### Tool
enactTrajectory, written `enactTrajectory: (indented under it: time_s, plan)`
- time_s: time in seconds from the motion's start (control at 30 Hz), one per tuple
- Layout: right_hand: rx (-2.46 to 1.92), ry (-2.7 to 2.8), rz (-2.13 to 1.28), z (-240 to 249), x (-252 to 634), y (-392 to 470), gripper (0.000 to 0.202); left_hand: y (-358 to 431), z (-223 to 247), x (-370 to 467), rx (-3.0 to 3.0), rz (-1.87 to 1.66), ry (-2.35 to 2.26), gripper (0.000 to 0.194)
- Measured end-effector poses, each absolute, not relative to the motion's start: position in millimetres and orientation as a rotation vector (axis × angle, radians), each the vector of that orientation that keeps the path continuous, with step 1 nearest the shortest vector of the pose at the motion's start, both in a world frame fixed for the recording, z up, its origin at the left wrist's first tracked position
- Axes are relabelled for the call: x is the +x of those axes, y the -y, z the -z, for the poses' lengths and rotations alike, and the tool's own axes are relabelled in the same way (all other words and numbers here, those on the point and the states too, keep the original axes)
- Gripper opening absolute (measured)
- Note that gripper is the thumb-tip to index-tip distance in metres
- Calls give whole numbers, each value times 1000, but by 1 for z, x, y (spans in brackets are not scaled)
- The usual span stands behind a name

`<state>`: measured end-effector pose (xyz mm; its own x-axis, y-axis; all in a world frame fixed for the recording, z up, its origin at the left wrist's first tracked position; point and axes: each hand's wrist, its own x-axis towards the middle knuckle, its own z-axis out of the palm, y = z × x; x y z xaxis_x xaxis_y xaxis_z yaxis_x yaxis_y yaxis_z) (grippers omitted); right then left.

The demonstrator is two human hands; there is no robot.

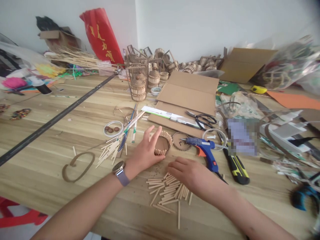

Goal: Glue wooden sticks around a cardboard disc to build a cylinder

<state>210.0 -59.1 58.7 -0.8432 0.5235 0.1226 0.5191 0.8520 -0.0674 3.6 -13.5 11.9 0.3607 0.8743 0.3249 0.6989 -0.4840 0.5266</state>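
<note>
My left hand [143,148], with a watch on its wrist, curves around the left side of a small round basket [170,137] made of short upright wooden sticks. The thumb lies along its near edge, and the fingers reach over the far left. My right hand [186,170] hovers low just right of the basket, fingers bent and pressed together. Whatever its fingertips hold is hidden. Below it spreads a pile of short wooden sticks [166,191]. To the right lies a blue glue gun [207,150], its nozzle towards a thin brown ring [178,142].
A yellow-black utility knife [236,165] and black-handled scissors [203,119] lie at right. Longer sticks [108,150], a white ring [113,134] holding brown beads and a bent brown strip [72,171] are at left. Cardboard [191,91] and finished stick lanterns [138,89] stand behind.
</note>
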Motion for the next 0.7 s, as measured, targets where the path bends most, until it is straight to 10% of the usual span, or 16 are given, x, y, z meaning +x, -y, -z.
enactTrajectory:
  time_s: [0.7]
  plan:
    - [-811, 2991, 155, -47, 202, 56, 16, 13, -13, 4, 2346, -824, -1392, 118]
